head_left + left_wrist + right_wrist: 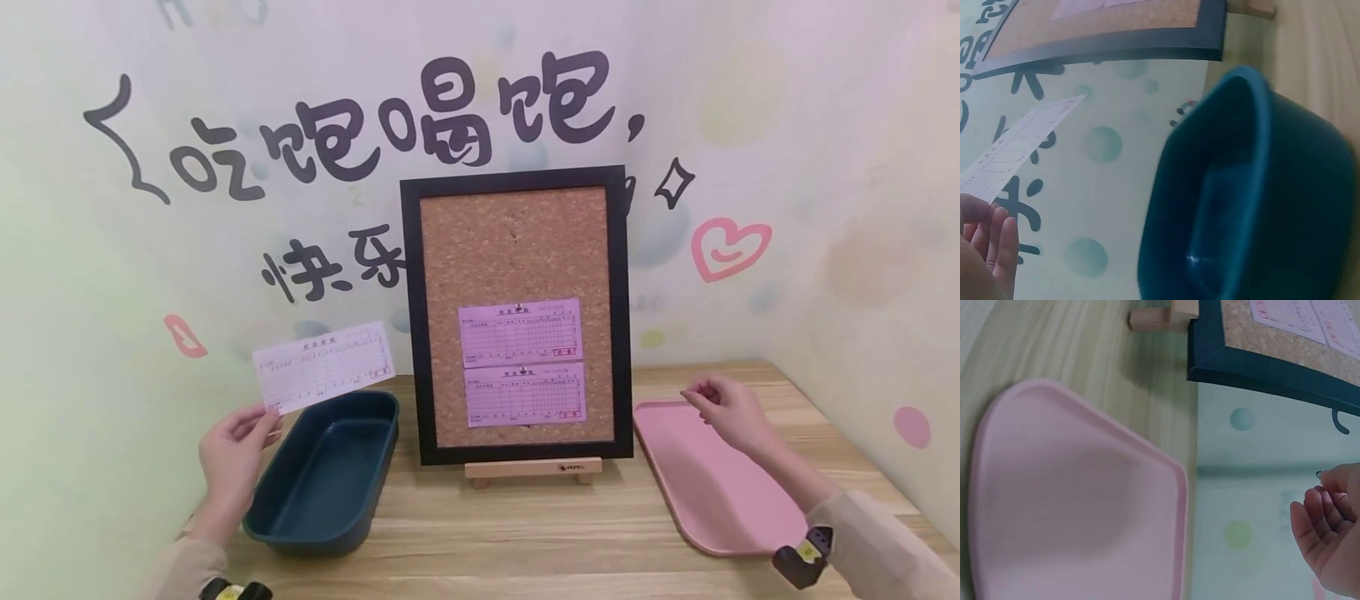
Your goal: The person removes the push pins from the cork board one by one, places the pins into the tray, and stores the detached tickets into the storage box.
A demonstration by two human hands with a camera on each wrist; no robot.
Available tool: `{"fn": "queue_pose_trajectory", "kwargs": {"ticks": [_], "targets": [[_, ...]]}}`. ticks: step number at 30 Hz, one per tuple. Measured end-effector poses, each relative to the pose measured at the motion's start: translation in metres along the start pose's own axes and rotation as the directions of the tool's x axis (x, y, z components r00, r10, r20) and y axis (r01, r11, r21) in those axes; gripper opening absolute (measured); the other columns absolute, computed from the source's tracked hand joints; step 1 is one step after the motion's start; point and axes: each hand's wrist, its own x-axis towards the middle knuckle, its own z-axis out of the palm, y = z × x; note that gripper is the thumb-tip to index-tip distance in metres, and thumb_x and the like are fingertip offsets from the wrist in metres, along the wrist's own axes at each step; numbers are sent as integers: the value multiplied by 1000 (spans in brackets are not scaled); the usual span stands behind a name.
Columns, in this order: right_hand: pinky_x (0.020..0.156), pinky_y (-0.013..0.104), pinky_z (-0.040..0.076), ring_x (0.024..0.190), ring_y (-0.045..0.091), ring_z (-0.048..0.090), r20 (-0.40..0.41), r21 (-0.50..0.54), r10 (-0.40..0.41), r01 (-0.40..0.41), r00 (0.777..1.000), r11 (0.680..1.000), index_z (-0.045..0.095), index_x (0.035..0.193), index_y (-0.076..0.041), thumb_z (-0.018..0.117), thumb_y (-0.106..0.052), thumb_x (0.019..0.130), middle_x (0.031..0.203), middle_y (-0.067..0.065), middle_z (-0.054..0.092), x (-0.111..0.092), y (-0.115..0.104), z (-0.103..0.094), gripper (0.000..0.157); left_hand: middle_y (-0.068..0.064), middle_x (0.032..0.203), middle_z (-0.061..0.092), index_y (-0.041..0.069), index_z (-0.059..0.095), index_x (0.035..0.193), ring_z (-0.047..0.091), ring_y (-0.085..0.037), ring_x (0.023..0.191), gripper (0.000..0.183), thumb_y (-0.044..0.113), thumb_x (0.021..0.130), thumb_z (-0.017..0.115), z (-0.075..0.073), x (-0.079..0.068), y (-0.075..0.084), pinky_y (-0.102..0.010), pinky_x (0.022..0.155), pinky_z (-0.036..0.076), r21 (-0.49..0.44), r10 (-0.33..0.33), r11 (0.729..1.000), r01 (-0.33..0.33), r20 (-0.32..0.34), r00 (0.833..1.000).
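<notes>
In the head view my left hand (pixel 238 454) pinches a pale printed receipt slip (pixel 324 367) by its lower left corner, above the dark blue basin. My right hand (pixel 726 410) is over the far part of the pink tray. Between its thumb and finger it pinches a small dark pushpin (pixel 1319 475), which shows best in the right wrist view. A framed cork board (pixel 517 250) stands between the hands. On its lower half two pinkish receipt slips, an upper one (pixel 487 337) and a lower one (pixel 495 400), hang one above the other, each with a pin at its top edge.
The deep blue basin (pixel 360 517) sits on the wooden table (pixel 540 542) left of the board. To the right lies the shallow pink tray (pixel 738 508). A small wooden easel (pixel 532 471) supports the board in front of a wall (pixel 510 33) with painted characters.
</notes>
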Motion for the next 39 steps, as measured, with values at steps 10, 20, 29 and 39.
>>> {"fn": "queue_pose_trajectory", "kwargs": {"ticks": [10, 20, 29, 39], "targets": [[44, 22, 42, 53, 7, 48, 64, 4, 60, -60, 996, 998, 59, 86, 2, 56, -11, 89, 64, 3, 53, -12, 11, 5, 14, 2, 75, 69, -1, 65, 96, 66, -15, 66, 37, 24, 71, 77, -18, -21, -14, -22, 57, 54, 143, -83, 986, 89, -46, 995], [44, 21, 42, 52, 8, 48, 64, 10, 45, -46, 997, 999, 57, 83, 2, 57, -6, 87, 63, 1, 50, -20, 20, 12, 8, 10, 69, 66, 2, 65, 96, 64, -5, 61, 32, 25, 76, 73, -33, -34, -28, -19, 56, 53, 302, -90, 946, 114, -93, 992], [44, 21, 42, 53, 9, 49, 120, -22, 115, -114, 986, 993, 57, 86, 1, 59, -11, 87, 65, 5, 53, -33, 29, 17, 12, 10, 71, 66, 4, 65, 93, 63, -2, 60, 25, 25, 80, 70, -29, -44, -37, -17, 54, 52, 424, 17, 906, 9, -57, 998], [44, 21, 42, 51, 5, 46, 180, 34, 83, -90, 980, 995, 57, 81, 5, 57, -2, 86, 65, 8, 53, -41, 35, 23, 9, -3, 72, 68, -4, 64, 92, 59, 3, 56, 28, 22, 81, 68, -11, -62, -20, -14, 49, 49, 484, 60, 871, -79, 53, 997]]}}
